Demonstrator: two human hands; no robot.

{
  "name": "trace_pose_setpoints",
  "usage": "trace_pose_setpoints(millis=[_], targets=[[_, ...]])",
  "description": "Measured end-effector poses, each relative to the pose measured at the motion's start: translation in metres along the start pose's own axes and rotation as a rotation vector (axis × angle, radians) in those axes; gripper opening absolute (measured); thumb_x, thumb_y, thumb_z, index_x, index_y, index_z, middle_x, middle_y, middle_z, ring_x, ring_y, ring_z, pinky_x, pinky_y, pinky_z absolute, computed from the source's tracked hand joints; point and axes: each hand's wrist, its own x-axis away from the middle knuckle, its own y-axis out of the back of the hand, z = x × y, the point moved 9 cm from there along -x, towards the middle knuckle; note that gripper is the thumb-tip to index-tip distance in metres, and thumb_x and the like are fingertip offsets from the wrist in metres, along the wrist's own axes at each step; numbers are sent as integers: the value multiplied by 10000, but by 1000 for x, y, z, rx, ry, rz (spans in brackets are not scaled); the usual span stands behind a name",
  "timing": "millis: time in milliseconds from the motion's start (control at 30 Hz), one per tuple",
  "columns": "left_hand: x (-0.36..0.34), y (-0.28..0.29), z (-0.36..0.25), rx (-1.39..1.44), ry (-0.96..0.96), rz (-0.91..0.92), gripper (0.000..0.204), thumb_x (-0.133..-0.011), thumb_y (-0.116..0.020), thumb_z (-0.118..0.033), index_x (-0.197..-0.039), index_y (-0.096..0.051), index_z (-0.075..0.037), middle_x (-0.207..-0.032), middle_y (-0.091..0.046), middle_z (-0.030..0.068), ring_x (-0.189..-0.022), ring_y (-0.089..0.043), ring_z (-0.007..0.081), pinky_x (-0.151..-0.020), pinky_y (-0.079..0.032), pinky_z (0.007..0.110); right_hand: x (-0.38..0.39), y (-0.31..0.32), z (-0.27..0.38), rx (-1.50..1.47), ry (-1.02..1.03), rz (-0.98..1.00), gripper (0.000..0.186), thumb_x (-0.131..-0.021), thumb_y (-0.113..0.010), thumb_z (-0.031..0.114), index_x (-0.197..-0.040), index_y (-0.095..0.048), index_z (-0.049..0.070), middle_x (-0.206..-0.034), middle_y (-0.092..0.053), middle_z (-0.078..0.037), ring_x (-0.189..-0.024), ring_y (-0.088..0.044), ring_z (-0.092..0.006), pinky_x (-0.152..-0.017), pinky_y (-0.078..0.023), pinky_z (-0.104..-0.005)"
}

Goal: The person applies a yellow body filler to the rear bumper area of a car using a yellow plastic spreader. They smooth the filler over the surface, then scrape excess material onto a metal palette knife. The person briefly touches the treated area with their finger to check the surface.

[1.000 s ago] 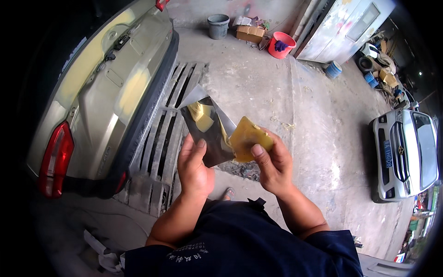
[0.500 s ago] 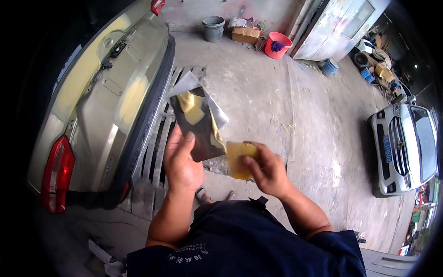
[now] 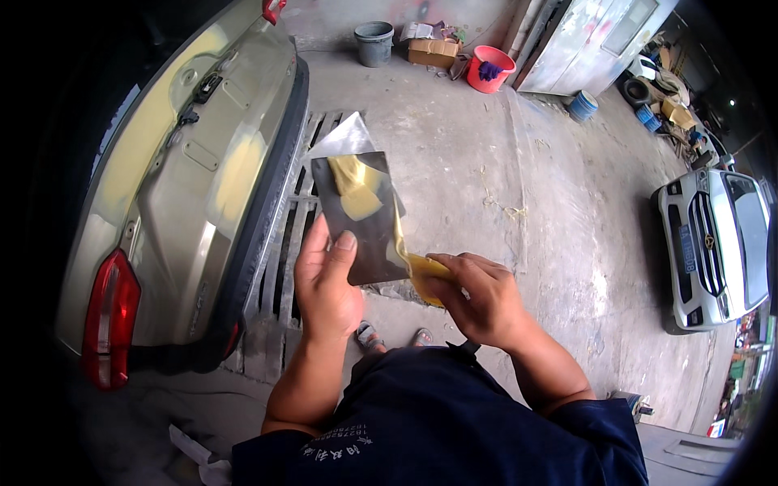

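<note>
My left hand (image 3: pixel 328 279) grips a dark rectangular mixing board (image 3: pixel 356 247) by its lower left side, thumb on top and fingers beneath. Yellow body filler (image 3: pixel 352 194) lies in a smeared patch on the board's upper half, and a ridge of it runs down the right edge. A shiny silver sheet (image 3: pixel 344 138) sticks out from under the board's far end. In my right hand (image 3: pixel 482 300) is a yellow flexible spreader (image 3: pixel 428 275), pinched between thumb and fingers. Its edge meets the board's lower right corner, at the end of the filler ridge.
On the left stands a beige car's tailgate (image 3: pixel 203 178) with yellow filler patches. A floor grate (image 3: pixel 284 243) runs beside it. Farther off are a grey bucket (image 3: pixel 374 44), a cardboard box (image 3: pixel 433 53) and a red bucket (image 3: pixel 490 69). A white car (image 3: pixel 709 247) is at right.
The spreader has tilted from broad-face view to nearly edge-on against the board's corner. The board has turned a little and shifted right, and the silver sheet now shows less along its right side.
</note>
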Motion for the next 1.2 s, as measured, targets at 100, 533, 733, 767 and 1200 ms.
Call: trace_pose_setpoints(millis=[100,533,733,767,1200], targets=[[1,-6,2,-27,-21,-3,394,-932,-487,-53,-1304,-426,63,-1221,-551,101,-1095,-517,138,-963,-386,277,-3,-6,7,48,23,43,288,-778,-657,5,-1055,-585,-27,-673,-570,-134,-585,-581,-304,-534,-458,-365],[-14,-14,-18,49,-182,9,419,-931,-469,-30,-1333,-396,62,-1249,-534,115,-1119,-513,155,-982,-386,291,5,3,-27,25,-251,68,214,-838,-648,102,-1016,-602,-6,-741,-638,-150,-652,-645,-286,-584,-500,-336],[-4,6,0,63,2,-66,423,-920,-493,-67,-1319,-419,52,-1262,-527,108,-1150,-493,177,-1009,-358,318,19,18,-42,-261,-406,-29,254,-896,-609,175,-1068,-565,-6,-797,-655,-168,-721,-670,-286,-629,-514,-336],[-1,4,2,53,-4,-77,417,-918,-507,-76,-1307,-429,51,-1246,-535,104,-1133,-502,174,-996,-364,315,19,17,-39,-262,-392,-33,257,-896,-608,171,-1078,-564,-5,-803,-654,-168,-726,-671,-283,-633,-514,-335],[1,-8,-20,73,-143,-90,426,-915,-474,-28,-1327,-406,54,-1261,-525,117,-1146,-499,180,-1004,-374,327,41,0,-50,-469,-511,-154,260,-943,-554,151,-1132,-518,-23,-906,-633,-63,-822,-598,-113,-731,-483,-261]])
